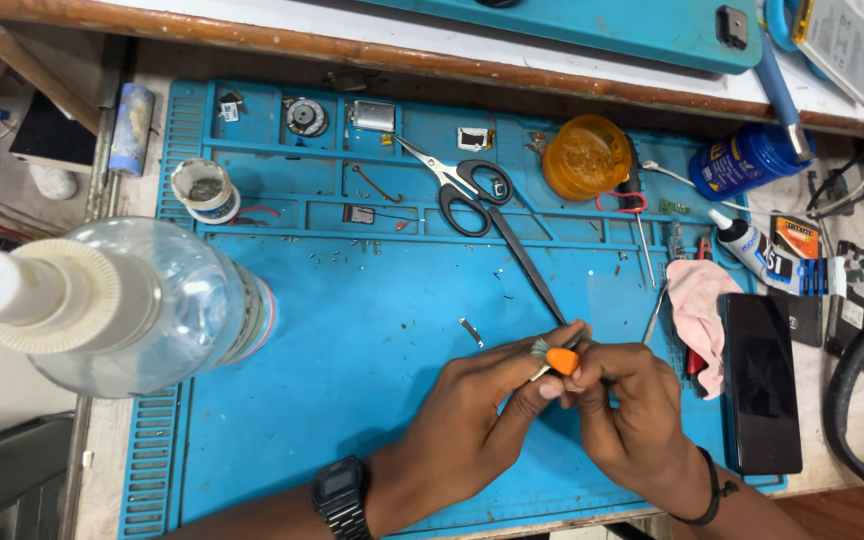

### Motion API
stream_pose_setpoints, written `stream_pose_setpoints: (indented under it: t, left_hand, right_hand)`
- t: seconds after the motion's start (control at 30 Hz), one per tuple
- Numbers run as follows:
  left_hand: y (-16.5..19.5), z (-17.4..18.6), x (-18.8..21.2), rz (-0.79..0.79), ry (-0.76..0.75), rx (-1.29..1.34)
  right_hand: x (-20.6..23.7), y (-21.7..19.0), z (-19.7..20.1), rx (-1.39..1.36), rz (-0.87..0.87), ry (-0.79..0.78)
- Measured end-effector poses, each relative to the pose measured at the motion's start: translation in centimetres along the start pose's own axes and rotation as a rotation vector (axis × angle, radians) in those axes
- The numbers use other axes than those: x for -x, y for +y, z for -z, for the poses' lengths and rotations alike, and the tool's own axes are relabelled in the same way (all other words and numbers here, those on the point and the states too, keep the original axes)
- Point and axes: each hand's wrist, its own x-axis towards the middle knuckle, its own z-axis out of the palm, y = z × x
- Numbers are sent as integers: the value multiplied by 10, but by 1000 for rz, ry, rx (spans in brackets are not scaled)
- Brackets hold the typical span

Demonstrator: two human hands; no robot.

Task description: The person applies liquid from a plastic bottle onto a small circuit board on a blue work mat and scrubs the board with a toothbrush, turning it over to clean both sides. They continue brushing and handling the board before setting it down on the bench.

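The orange-handled brush (558,357) is sitting pinched between both hands, just above the near middle of the blue work mat (352,400). I am watching the left hand (472,425) closing its thumb and forefinger around the orange end, while the right hand (632,420) is curling its fingers shut around something small right against the bristles; that small part is hidden by the fingers, so I cannot tell what it is. Both grips are closed, and the fingertips of the two hands are touching.

To do this well, I am judging that the strokes should be staying short and light, with the wrists resting low on the bench so the hidden part is not slipping. Loose screws and bits are lying scattered on the mat just beyond the hands, so the work should be kept over a bare patch of it.

Black tweezers (527,265) are lying diagonally just beyond the hands, with scissors (462,185) further off. A dark phone (760,380) and a pink cloth (700,310) are lying to the right, near the right hand. A clear pump bottle (132,300) is standing well apart on the left, and an orange jar (585,157) is sitting at the far side.
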Motion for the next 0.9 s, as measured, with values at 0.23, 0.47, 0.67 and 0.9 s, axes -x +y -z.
stream_pose_setpoints:
  t: [0.23,0.47,0.67,0.9]
  left_hand:
    - [5,1,2,10,245,212]
    - [1,1,2,63,122,65]
    - [-10,-6,4,25,63,45]
    - [-25,-7,3,121,285,109]
  right_hand:
    - [3,4,-2,-71,-61,6]
    - [-1,8,-5,-31,-38,-20]
    - [-5,4,-5,-60,-15,-7]
    - [-12,-1,-2,-21,-75,-28]
